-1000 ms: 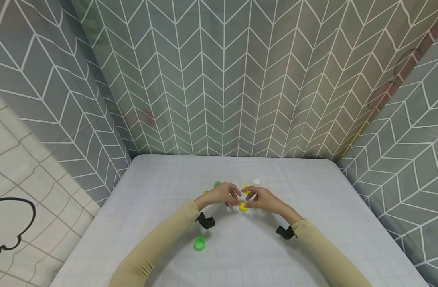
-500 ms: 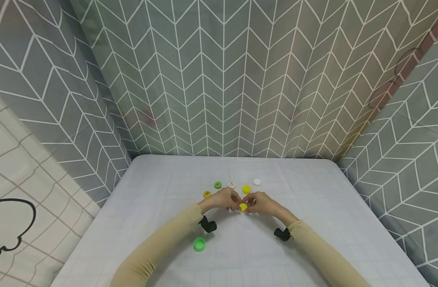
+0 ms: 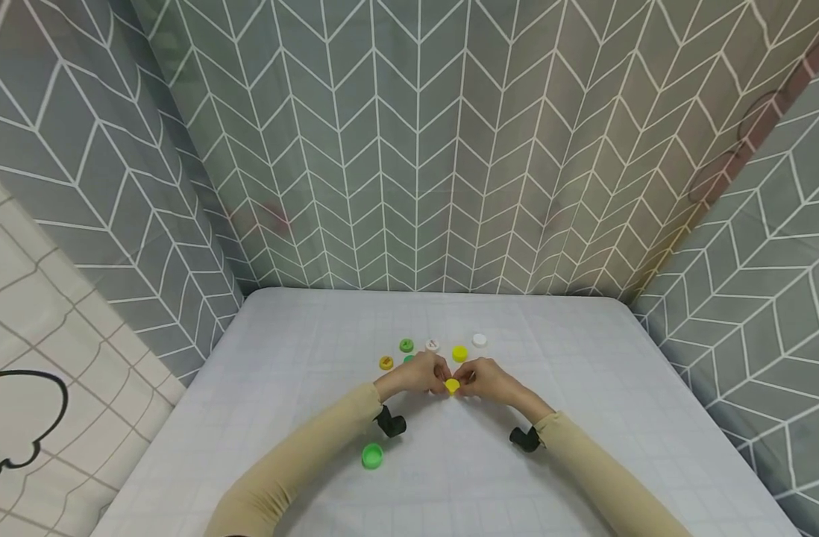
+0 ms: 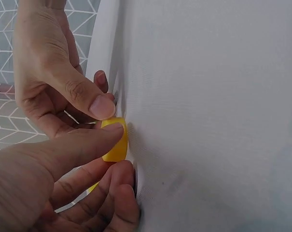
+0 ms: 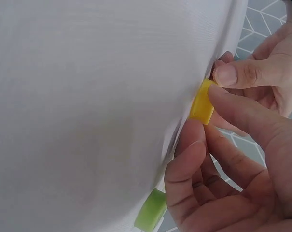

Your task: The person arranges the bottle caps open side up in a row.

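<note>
Near the middle of the desk (image 3: 463,477), pinching a yellow cap (image 3: 453,385) from either side with left hand (image 3: 424,371) and right hand (image 3: 489,380) together; cannot tell whether raised or touching down. Beyond, another yellow cap (image 3: 459,353) and a plain white cap (image 3: 479,340); beside the left sleeve (image 3: 313,447), a bright green cap (image 3: 372,456).

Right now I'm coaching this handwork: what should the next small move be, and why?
Probably ease the right hand off the small yellow piece, leaving it to the left hand: both hands pinch it from opposite sides, and one grip would likely hold it.
</note>
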`<state>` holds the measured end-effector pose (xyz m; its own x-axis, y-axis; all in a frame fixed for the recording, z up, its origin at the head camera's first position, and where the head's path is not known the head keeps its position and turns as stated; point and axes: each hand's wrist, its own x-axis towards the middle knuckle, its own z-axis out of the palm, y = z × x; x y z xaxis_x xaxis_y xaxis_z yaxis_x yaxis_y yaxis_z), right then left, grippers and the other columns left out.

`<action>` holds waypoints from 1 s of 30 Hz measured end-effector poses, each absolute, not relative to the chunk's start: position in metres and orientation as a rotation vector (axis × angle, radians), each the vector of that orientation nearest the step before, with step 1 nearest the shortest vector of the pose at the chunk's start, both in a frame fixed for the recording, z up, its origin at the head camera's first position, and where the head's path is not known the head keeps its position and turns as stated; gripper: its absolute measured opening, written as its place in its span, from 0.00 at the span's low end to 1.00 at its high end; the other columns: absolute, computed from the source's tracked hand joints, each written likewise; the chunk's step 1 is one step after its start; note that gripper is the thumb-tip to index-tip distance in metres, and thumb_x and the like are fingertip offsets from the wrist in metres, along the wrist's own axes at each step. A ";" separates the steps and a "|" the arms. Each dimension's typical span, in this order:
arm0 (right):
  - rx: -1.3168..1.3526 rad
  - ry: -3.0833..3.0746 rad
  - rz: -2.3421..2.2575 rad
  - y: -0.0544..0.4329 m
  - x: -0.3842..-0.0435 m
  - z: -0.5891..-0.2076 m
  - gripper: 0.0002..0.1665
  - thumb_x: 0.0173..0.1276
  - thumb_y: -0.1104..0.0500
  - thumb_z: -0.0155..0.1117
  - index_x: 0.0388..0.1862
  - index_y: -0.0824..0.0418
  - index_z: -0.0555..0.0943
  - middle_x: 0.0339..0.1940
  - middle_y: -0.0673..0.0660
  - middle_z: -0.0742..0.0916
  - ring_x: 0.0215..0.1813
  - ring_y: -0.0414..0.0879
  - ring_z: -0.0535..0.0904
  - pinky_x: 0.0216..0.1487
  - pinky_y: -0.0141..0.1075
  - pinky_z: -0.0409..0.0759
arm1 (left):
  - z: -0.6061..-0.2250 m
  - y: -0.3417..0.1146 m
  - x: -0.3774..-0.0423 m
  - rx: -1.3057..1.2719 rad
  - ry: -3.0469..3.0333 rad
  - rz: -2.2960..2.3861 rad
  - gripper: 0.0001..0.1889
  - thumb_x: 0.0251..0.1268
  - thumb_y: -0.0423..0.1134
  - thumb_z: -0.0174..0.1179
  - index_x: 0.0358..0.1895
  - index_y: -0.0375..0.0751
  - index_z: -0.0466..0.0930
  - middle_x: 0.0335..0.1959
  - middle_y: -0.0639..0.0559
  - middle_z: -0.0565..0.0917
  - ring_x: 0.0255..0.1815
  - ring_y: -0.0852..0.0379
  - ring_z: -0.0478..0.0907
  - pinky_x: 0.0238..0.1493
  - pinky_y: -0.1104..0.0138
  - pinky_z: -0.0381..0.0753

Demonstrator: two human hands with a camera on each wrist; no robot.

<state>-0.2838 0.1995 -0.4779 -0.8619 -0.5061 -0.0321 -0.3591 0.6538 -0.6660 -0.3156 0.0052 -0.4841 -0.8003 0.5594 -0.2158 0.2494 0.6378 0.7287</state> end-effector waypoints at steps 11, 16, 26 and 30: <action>-0.793 2.673 -1.009 0.199 -0.283 -0.470 0.15 0.59 0.62 0.71 0.45 0.66 0.83 0.33 0.57 0.87 0.30 0.39 0.79 0.29 0.28 0.76 | -0.482 0.000 -0.315 0.695 2.460 1.065 0.10 0.49 0.34 0.73 0.35 0.42 0.82 0.25 0.55 0.84 0.23 0.62 0.77 0.25 0.71 0.77; -0.793 2.666 -1.074 0.198 -0.282 -0.460 0.16 0.63 0.62 0.67 0.48 0.67 0.82 0.35 0.60 0.88 0.31 0.44 0.83 0.27 0.30 0.78 | -0.473 -0.008 -0.317 0.761 2.441 1.138 0.11 0.51 0.34 0.72 0.36 0.39 0.81 0.30 0.52 0.86 0.27 0.61 0.82 0.28 0.69 0.81; -0.716 2.670 -1.242 0.189 -0.284 -0.449 0.17 0.69 0.59 0.63 0.52 0.68 0.81 0.37 0.62 0.88 0.30 0.54 0.82 0.29 0.41 0.82 | -0.464 -0.020 -0.322 0.715 2.375 1.353 0.16 0.53 0.37 0.72 0.44 0.38 0.79 0.34 0.48 0.86 0.33 0.57 0.84 0.37 0.63 0.84; -0.704 2.678 -1.323 0.185 -0.284 -0.450 0.16 0.68 0.60 0.63 0.51 0.67 0.82 0.38 0.60 0.88 0.30 0.50 0.83 0.35 0.45 0.84 | -0.465 -0.022 -0.320 0.636 2.304 1.452 0.15 0.55 0.36 0.70 0.43 0.35 0.79 0.32 0.48 0.86 0.31 0.56 0.85 0.39 0.59 0.85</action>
